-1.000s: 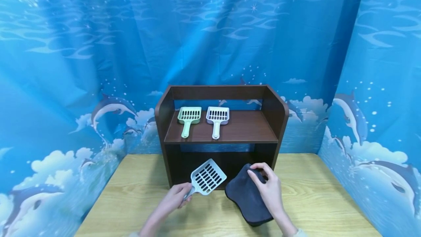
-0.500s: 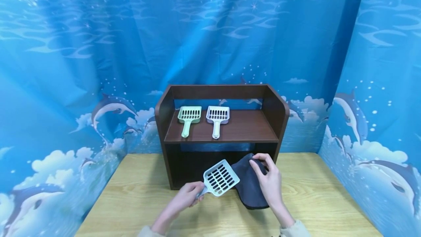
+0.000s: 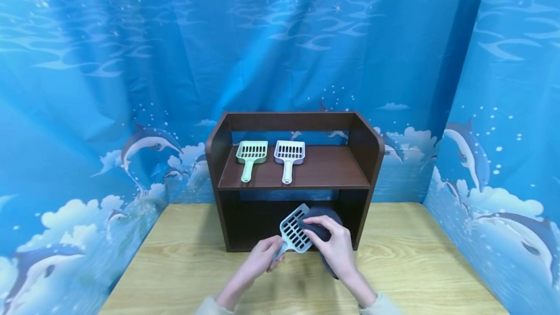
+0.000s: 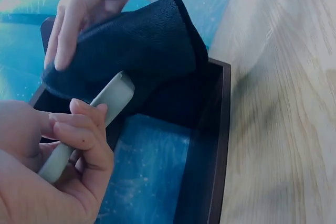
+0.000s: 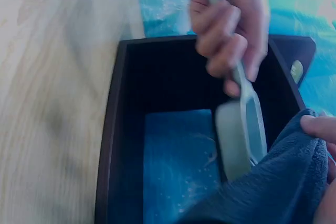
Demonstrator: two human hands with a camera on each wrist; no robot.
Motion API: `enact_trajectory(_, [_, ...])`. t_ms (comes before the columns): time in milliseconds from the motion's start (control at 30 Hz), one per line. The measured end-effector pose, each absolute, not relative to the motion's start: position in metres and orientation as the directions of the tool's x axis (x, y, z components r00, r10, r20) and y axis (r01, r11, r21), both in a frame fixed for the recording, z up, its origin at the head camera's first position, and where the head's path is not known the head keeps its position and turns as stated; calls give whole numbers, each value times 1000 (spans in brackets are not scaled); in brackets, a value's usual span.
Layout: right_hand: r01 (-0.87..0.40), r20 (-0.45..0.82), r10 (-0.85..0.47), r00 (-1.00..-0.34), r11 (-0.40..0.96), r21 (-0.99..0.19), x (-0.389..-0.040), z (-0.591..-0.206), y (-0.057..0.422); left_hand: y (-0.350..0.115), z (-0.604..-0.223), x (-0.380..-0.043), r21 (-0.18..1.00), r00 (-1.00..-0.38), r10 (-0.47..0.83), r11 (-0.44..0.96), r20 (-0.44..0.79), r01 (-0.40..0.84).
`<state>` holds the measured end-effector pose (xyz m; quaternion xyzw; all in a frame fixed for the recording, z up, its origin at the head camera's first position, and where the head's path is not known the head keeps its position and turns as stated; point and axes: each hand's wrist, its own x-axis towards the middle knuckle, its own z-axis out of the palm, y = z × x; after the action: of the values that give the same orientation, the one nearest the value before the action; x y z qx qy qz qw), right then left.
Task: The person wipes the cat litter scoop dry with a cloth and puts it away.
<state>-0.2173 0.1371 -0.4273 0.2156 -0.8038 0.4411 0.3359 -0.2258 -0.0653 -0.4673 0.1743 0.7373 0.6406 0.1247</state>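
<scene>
My left hand [image 3: 264,254] grips the handle of a pale grey-blue litter scoop [image 3: 290,232], its slotted head raised and tilted in front of the shelf. With thumb and fingers, my right hand [image 3: 334,247] pinches a dark cloth [image 3: 329,214] and presses it over the right side of the scoop's head. Folds of the cloth [image 4: 136,45] hang beside the scoop in the left wrist view and hide most of its head. From the right wrist, the cloth [image 5: 268,198] covers the scoop's far end, while the scoop's side wall [image 5: 231,135] shows.
Behind the hands, a dark brown two-tier shelf [image 3: 337,166] stands on the wooden table [image 3: 175,256]. On its upper board lie a green litter scoop [image 3: 252,151] and a whitish one [image 3: 289,151]. A blue dolphin-print curtain [image 3: 280,38] surrounds the table.
My left hand has carried the scoop rightward and turned its head more upright. My right hand has brought the cloth left onto the scoop's head; earlier it held the cloth apart from it.
</scene>
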Motion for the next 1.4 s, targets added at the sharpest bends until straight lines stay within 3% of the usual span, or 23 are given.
enact_trajectory(300, [-649, 804, -168, -570, 692, -316, -231, -450, 128, -46, -457, -218, 964, -921, 380, 198, 88, 175])
enact_trajectory(533, [-610, 829, -177, -530, 759, -228, -230, -453, 127, -42, -456, -216, 939, -915, 386, 256, 118, 229])
enact_trajectory(667, [-553, 852, -107, -512, 800, -232, -233, -452, 131, -41, -456, -216, 940, -909, 403, 254, 111, 227])
enact_trajectory(1000, [-420, 850, 117, -514, 829, -369, -244, -444, 150, -42, -459, -215, 928, -905, 406, 273, 128, 254])
enact_trajectory(1400, [-392, 844, 14, -536, 882, -263, -241, -448, 148, -34, -459, -213, 907, -920, 356, 315, 162, 281])
